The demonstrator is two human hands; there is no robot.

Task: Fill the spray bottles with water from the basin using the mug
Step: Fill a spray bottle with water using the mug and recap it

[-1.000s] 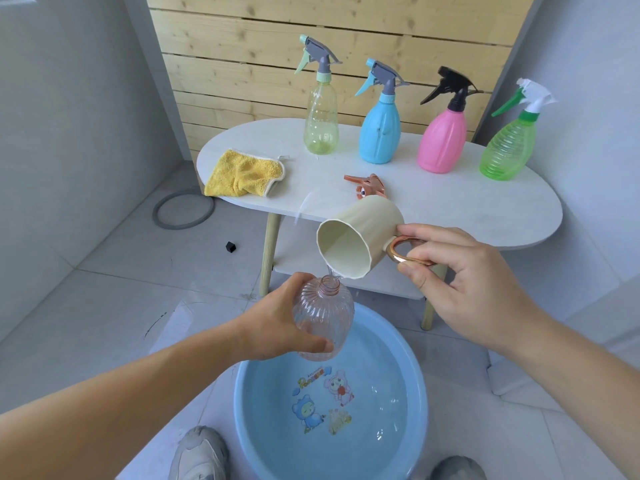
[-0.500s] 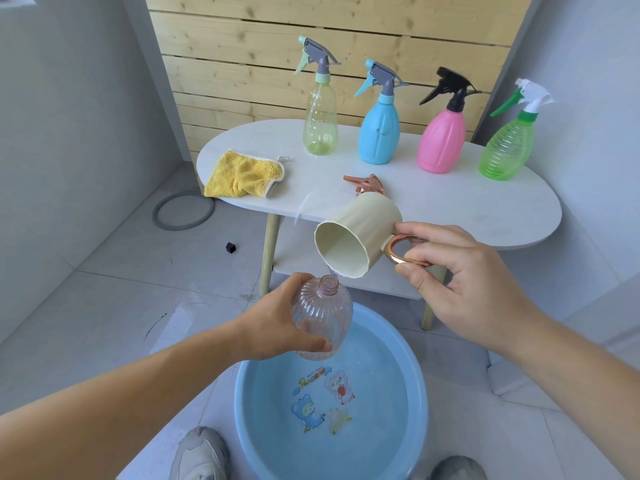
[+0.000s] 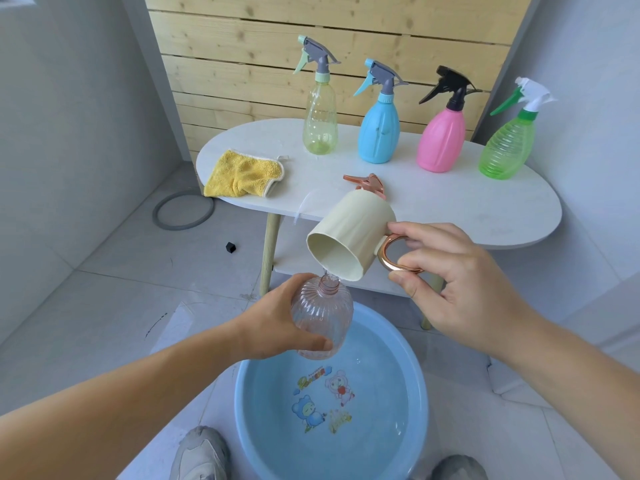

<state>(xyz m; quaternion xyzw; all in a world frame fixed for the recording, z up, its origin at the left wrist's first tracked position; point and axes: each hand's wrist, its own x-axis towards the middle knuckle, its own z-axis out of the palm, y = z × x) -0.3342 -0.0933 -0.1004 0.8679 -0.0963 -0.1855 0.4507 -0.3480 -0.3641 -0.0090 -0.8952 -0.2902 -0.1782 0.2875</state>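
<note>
My left hand (image 3: 277, 323) grips a clear pinkish ribbed bottle (image 3: 323, 315) with no spray head, held over the blue basin (image 3: 249, 403) of water. My right hand (image 3: 450, 282) holds a cream mug (image 3: 353, 237) by its copper handle, tipped steeply with its lip just above the bottle's open neck; a thin stream of water runs into it. The bottle's copper spray head (image 3: 367, 183) lies on the white table (image 3: 450, 216). Four capped spray bottles stand at the table's back: yellow-green (image 3: 320, 123), blue (image 3: 378, 133), pink (image 3: 440, 140), green (image 3: 507, 147).
A yellow cloth (image 3: 242, 174) lies on the table's left end. A grey ring (image 3: 183, 211) and a small black cube (image 3: 230, 247) are on the tiled floor at left. My shoes (image 3: 201, 455) flank the basin's near edge. A lower shelf sits under the tabletop.
The mug has tilted slightly further and its lip stays at the bottle's neck. Both hands have hardly moved.
</note>
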